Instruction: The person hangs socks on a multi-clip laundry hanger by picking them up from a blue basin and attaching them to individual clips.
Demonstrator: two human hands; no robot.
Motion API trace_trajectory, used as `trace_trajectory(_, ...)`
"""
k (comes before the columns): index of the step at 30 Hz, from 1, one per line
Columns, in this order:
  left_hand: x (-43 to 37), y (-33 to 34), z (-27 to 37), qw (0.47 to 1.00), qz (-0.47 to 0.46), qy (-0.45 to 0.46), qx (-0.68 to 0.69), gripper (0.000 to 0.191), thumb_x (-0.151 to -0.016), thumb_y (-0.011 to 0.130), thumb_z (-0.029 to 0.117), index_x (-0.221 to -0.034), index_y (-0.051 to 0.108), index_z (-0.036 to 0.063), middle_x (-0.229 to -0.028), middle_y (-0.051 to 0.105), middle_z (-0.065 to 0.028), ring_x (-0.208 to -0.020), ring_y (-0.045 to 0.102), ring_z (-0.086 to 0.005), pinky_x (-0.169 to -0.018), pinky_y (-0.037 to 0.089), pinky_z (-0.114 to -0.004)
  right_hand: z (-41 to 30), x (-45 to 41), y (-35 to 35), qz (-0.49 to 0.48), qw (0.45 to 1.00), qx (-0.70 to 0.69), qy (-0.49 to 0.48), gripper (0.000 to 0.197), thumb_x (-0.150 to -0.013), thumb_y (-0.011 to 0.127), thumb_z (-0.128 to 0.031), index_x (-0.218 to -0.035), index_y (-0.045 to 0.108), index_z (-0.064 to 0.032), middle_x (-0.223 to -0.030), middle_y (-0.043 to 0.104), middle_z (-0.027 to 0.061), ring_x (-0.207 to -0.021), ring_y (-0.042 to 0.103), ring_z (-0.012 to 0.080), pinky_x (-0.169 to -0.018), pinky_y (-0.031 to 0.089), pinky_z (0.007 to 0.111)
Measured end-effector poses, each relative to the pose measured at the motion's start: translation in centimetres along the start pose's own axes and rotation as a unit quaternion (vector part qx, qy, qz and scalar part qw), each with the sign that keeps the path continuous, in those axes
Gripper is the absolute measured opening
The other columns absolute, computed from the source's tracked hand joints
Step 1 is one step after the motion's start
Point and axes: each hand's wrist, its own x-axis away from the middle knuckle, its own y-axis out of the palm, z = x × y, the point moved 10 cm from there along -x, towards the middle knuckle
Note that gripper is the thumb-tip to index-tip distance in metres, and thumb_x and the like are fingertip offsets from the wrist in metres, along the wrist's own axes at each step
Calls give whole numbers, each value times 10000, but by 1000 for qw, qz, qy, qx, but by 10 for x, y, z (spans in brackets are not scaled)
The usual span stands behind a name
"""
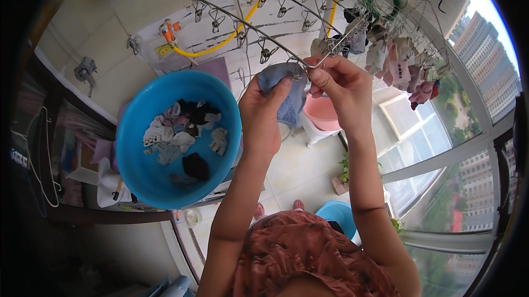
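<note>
A blue-grey sock (290, 105) hangs from my left hand (262, 119), its top edge held between thumb and fingers. At the near corner of a metal drying rack (248, 25), my right hand (346, 86) pinches a small wire clip beside the sock's edge. The fingers mostly cover that clip, so I cannot tell whether it grips the fabric. Several bare clips, one of them a dark wire clip (265, 54), dangle from the rack. To the left stands a large blue basin (136, 164) with a pile of crumpled socks (177, 129) in it.
Small laundry (399, 69) hangs from clips by the window at right. A yellow hose (215, 50) runs from a wall tap behind the rack. Below are a pink basin (320, 111) on a white stand, a potted plant (342, 179) and a light-blue basket (337, 210) on the floor.
</note>
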Motion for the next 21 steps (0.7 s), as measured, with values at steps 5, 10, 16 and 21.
trace_trajectory(5, 0, 4, 3, 999, -3, 33, -17, 212, -792, 639, 44, -984, 550, 21, -935, 609, -34, -842, 556, -75, -777, 437, -226, 9, -4, 3, -9, 999, -49, 19, 135, -750, 693, -76, -799, 586, -11, -839, 642, 55, -620, 555, 49, -534, 465, 185)
trace_trajectory(10, 2, 6, 5, 998, 6, 51, -26, 228, -766, 663, 26, -961, 546, 14, -907, 609, -38, -818, 559, -73, -763, 441, -220, 14, -8, 3, -21, 997, -71, -20, 147, -739, 707, -83, -777, 580, -21, -804, 630, 33, -644, 552, 45, -551, 452, 179)
trace_trajectory(16, 5, 3, 10, 996, 27, 74, -35, 206, -759, 672, 33, -924, 550, 11, -872, 609, -38, -778, 557, -69, -733, 447, -217, 9, -6, 2, -7, 997, -68, 28, 163, -766, 676, -71, -892, 586, -18, -762, 607, 5, -622, 529, 40, -534, 423, 173)
trace_trajectory(21, 10, -4, 1, 998, 40, 55, -1, 161, -794, 649, 74, -916, 558, 22, -867, 605, -29, -764, 550, -63, -708, 445, -211, 14, -4, -1, -39, 992, -101, 62, 154, -802, 629, -83, -932, 584, -15, -760, 607, 14, -595, 523, 41, -492, 385, 168)
